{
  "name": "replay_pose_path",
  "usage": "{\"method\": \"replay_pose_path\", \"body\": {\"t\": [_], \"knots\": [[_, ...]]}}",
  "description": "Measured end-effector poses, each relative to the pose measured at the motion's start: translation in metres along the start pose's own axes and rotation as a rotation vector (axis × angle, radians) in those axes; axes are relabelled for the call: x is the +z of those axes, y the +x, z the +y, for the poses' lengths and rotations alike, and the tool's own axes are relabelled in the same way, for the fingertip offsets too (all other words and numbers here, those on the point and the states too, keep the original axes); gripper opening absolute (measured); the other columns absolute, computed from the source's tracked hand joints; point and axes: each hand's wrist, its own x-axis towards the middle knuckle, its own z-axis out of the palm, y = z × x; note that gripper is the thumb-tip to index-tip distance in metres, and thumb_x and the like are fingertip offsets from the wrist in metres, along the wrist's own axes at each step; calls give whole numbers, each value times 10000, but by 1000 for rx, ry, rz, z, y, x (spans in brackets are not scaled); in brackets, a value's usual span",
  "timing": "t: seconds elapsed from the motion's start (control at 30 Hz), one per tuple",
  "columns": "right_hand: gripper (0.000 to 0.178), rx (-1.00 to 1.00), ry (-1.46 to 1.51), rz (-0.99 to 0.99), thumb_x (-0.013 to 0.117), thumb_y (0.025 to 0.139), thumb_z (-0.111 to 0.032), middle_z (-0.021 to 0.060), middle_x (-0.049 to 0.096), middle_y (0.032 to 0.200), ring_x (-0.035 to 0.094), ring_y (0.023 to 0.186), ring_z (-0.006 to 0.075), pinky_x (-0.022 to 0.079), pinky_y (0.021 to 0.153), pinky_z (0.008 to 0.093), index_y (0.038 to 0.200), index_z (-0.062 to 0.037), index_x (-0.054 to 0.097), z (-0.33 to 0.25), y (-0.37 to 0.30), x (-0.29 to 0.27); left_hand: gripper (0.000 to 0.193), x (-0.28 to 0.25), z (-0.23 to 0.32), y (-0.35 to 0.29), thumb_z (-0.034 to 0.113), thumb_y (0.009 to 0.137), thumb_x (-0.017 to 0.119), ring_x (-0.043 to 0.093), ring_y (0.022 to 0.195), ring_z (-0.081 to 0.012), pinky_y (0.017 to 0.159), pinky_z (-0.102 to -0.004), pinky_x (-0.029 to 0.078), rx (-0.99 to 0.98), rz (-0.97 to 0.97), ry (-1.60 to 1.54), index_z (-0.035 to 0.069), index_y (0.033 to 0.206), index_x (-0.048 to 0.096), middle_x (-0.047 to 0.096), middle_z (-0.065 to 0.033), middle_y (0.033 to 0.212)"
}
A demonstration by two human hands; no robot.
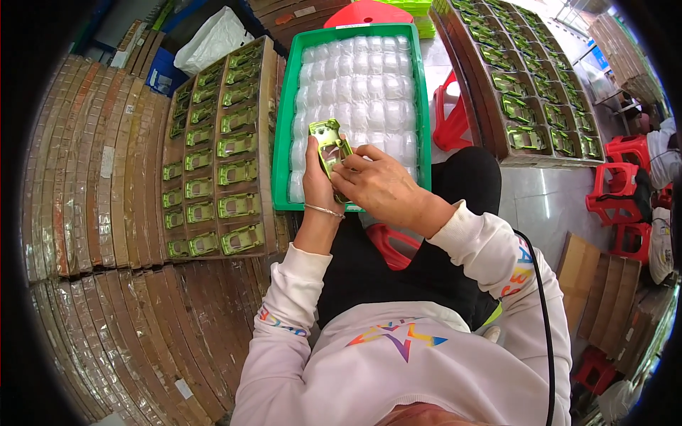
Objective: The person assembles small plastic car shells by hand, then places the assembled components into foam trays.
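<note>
A shiny lime-green toy car body shell is held up over the near part of a green crate. My left hand wraps the shell from its left side and from below, thumb along the edge. On the other side, my right hand has its fingers bent and pressed against the shell's right side and lower end. Whether those fingertips also pinch a small part is hidden. Rows of rounded white, film-like bundles fill the crate beneath both hands.
Left of the crate, a divided cardboard tray holds several green car shells; a similar tray is at the far right. Stacked cardboard trays line the left side. Red stools stand at right. A black cable runs along my right arm.
</note>
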Motion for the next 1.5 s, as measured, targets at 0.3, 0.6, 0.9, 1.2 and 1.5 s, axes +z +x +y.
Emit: {"method": "replay_pose_path", "body": {"t": [0.3, 0.6, 0.9, 1.2, 1.5], "knots": [[313, -40, -52, -29, 596, 742, -143, 58, 674, 941, 585, 955, 185, 382, 973, 326, 1026, -11, 607, 1, 8, -10, 464, 1, 2, 3, 445, 996, 375, 606, 882, -165, 790, -306, 498, 12, 43, -9, 43, 1098, 582, 635, -58, 985], [185, -37, -2, 85, 578, 753, -129, 48, 665, 862, 592, 930, 184, 380, 982, 320, 907, -37, 622, 4, 13, 0, 408, -7, 8, 0, 403, 989, 420, 595, 906, -157, 795, -292, 484, 23, -45, -16, 52, 1136, 566, 619, -56, 1032], [157, -71, -141, 48, 570, 764, -119, 56, 657, 876, 576, 949, 184, 367, 1002, 325, 865, -27, 649, 8, 15, -3, 256, -37, 4, 16, 80, 885, 447, 573, 835, -154, 754, -273, 474, 344, -58, 688, -2, 1110, 539, 601, -74, 997], [258, -71, -210, 26, 557, 766, -109, 93, 648, 929, 573, 967, 199, 359, 1025, 330, 967, 33, 637, 5, 7, 5, 250, -44, -3, 18, 71, 873, 482, 591, 794, -181, 728, -298, 483, 331, -25, 875, -4, 1101, 552, 623, -112, 928], [226, -63, -251, -10, 558, 752, -110, 83, 639, 899, 569, 962, 196, 366, 1016, 330, 922, 12, 643, 7, 12, 12, 261, -36, -3, 21, 61, 850, 462, 599, 813, -202, 749, -308, 486, 365, 37, 910, -12, 1076, 572, 633, -134, 953]]}}
